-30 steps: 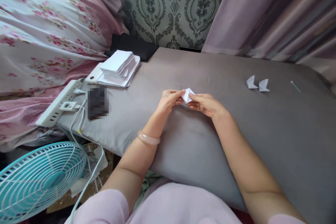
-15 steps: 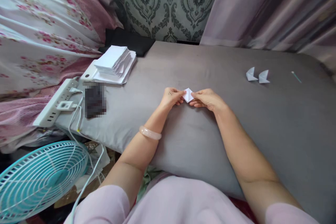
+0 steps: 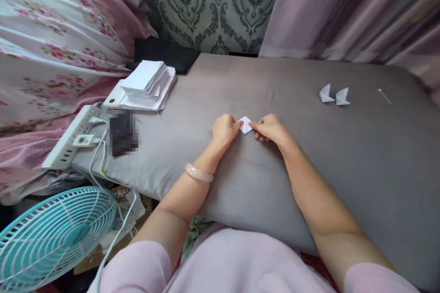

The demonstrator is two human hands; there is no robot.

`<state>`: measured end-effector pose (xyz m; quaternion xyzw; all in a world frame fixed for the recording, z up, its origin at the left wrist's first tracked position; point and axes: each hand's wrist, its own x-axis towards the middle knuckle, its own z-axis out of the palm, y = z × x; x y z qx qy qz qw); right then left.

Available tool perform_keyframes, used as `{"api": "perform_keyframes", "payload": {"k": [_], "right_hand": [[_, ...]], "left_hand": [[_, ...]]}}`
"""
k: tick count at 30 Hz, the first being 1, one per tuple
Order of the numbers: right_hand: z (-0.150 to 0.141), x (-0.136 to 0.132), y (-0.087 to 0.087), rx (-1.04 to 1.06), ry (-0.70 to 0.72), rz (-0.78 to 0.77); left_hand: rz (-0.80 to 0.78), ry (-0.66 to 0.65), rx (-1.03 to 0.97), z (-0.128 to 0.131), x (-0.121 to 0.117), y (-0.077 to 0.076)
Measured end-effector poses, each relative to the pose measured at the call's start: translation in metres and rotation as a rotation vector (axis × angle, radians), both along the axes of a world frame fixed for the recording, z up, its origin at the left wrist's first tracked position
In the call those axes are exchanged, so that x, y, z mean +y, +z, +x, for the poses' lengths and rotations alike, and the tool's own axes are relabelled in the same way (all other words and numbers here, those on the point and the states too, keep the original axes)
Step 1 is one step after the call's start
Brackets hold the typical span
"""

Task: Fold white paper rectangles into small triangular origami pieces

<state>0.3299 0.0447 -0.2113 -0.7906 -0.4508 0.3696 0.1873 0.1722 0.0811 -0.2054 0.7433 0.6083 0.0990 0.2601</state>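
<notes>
A small white folded paper [image 3: 245, 125], diamond-shaped with a crease down its middle, lies between my two hands over the grey-covered surface [image 3: 240, 178]. My left hand [image 3: 225, 128] pinches its left corner, thumb on top and the other fingers curled in. At the right corner, my right hand [image 3: 270, 127] grips it between thumb and bent fingers. Farther off to the right stand two folded white paper pieces, a left one [image 3: 326, 94] and a right one [image 3: 343, 97], each with raised points.
A stack of white paper [image 3: 146, 82] sits at the back left by a black flat item [image 3: 165, 54]. Nearer are a blurred dark object [image 3: 122, 132], a power strip [image 3: 73, 137] with cables and a turquoise fan [image 3: 65, 238]. A thin stick [image 3: 384, 96] lies far right.
The folded paper appears flatter and lower, and my left fingers have curled under more. My right fingers have drawn in slightly. The whole view has shifted a little.
</notes>
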Motion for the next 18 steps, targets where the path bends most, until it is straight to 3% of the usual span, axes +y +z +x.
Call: {"api": "perform_keyframes", "payload": {"k": [4,7,12,15,18], "right_hand": [[-0.002,-0.005,0.002,-0.247,0.07,0.049],[-0.009,-0.013,0.004,-0.452,0.098,0.218],[-0.019,-0.04,0.002,-0.457,0.437,0.574],[-0.025,-0.059,0.0,-0.514,0.546,0.619],[-0.029,-0.069,-0.003,-0.599,0.564,0.616]], "left_hand": [[0.037,-0.023,0.05,0.0,-0.002,0.002],[0.048,-0.035,0.066,0.0,-0.002,0.0],[0.043,-0.032,0.064,0.0,-0.001,-0.003],[0.039,-0.033,0.048,0.0,0.0,-0.003],[0.038,-0.03,0.041,0.0,0.0,-0.003]]}}
